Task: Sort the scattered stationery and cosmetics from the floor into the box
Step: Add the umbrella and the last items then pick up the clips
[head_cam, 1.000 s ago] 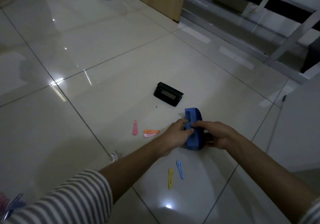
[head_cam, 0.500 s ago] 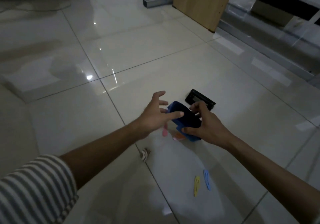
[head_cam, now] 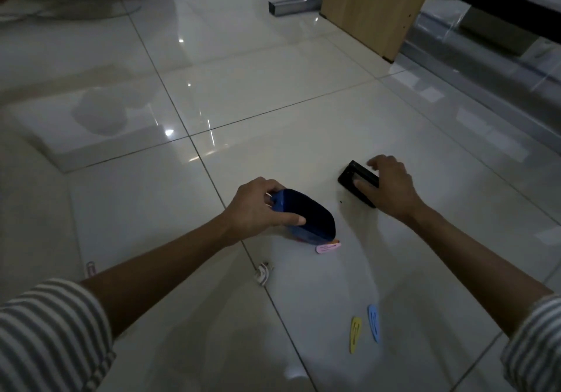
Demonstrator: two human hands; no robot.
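Blue box (head_cam: 306, 220): passed to left hand (head_cam: 258, 206) alone, fingers curled round its end. Right hand (head_cam: 391, 189): taken off box, moved right of box onto black case (head_cam: 352, 177), thumb and fingers pinched across it. Case judged next in.

Wooden panel (head_cam: 376, 6) beside a grey metal bar (head_cam: 291, 7)

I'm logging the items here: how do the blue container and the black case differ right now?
The blue container is rounded and bulky; the black case is flat and rectangular. The blue container is tilted, gripped by the left hand; the black case lies flat on the floor under the right hand. Each has one hand on it.
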